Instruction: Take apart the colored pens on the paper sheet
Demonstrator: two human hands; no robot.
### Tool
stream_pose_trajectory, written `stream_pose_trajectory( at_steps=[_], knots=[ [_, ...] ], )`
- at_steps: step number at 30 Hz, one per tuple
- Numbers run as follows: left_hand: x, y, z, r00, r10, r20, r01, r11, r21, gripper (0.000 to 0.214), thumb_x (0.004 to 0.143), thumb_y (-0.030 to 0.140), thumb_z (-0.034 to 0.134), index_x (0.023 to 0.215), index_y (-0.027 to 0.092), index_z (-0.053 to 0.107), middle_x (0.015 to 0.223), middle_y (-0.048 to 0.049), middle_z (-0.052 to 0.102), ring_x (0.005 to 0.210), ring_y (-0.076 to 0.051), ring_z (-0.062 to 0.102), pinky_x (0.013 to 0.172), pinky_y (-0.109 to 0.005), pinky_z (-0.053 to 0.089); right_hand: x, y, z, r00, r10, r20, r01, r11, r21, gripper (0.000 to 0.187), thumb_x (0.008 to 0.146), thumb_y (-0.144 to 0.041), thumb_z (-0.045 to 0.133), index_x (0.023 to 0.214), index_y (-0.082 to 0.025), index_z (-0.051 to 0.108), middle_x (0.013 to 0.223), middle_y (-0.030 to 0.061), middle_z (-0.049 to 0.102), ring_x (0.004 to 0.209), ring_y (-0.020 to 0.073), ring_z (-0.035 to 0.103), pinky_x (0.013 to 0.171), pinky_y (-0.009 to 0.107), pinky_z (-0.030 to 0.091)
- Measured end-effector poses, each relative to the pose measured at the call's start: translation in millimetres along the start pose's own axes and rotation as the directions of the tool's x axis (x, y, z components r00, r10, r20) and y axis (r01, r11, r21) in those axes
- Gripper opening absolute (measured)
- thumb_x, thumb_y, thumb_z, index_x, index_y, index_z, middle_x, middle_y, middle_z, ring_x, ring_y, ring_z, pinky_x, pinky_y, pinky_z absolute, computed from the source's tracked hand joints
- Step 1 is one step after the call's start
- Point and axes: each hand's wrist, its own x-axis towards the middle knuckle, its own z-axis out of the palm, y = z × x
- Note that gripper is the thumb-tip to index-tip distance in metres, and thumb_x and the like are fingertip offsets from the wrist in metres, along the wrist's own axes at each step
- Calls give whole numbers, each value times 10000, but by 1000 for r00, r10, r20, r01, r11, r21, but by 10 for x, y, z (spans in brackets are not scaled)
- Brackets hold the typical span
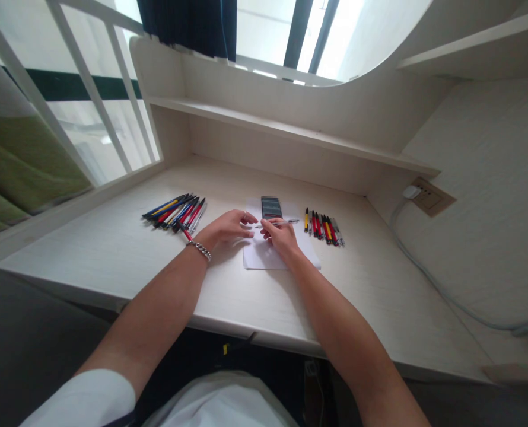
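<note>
In my right hand [280,236] is a clear pen [288,222], held between thumb and fingers, its tip pointing left over a sheet of white paper [264,260]. My left hand [234,226] rests at the paper's left edge with its fingers apart and nothing in them. A phone [271,207] with a lit screen lies just beyond my hands at the paper's far edge. To the left is a loose heap of pens [175,212] in black, blue, red, yellow and clear. On the right, several pens [321,227] lie roughly side by side.
All of this lies on a white desk [113,255] with a shelf [264,126] along its back. A white plug [412,191] sits in the socket plate [433,197] on the right wall, its grey cable [424,276] running down. White rails [90,89] stand at the left.
</note>
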Motion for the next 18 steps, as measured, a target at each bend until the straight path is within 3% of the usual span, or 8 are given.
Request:
stream_pose_trajectory(
  at_steps=[5,9,14,18],
  knots=[
    [19,160,127,990,137,-24,-138,989,-47,333,809,419,670,996,167,780,961,-98,782,883,-231,703,809,-336,529,-16,-33,-60,999,-5,42,1,996,86,408,745,-575,744,779,-177,659,660,9,670,555,106,580,465,196,395],
    [38,167,169,986,121,-114,-120,993,10,239,823,356,662,934,173,769,918,-83,779,831,-206,692,780,-319,524,30,-95,-214,999,34,-11,-32,991,133,470,718,-635,752,773,-179,652,706,14,681,558,97,573,467,194,394],
    [39,132,173,976,66,-206,-53,996,72,181,827,306,656,927,183,744,906,-77,767,798,-193,689,760,-314,519,107,-117,-493,976,88,-197,-43,974,221,484,804,-667,671,820,-186,627,754,15,669,520,81,562,429,185,383],
    [43,123,249,976,93,-199,-67,989,134,200,852,335,644,949,191,743,912,-70,768,807,-196,688,771,-316,516,104,-89,-515,982,99,-161,-69,980,185,486,879,-669,586,847,-186,623,808,28,676,509,75,568,418,182,390]
  ],
)
